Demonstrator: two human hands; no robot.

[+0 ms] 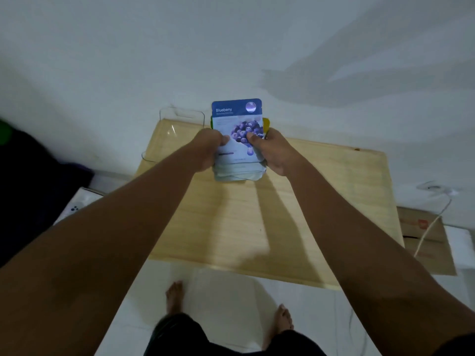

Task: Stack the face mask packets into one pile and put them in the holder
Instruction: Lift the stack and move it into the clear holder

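Note:
A pile of face mask packets (237, 116) stands on end on the wooden table (334, 191), a blue Blueberry packet facing me. Green and yellow packet edges peek out behind it. My left hand (208, 147) grips the pile's left side and my right hand (272, 150) grips its right side, thumbs on the front. The clear plastic holder (180, 122) stands at the table's far left corner, just left of the pile and behind my left hand.
A white wall rises behind the table. A cardboard box (424, 232) and a white cable (434, 217) lie to the right. A dark bundle (30, 176) and a white box (77, 206) sit on the left. My bare feet (174, 296) stand on the white floor.

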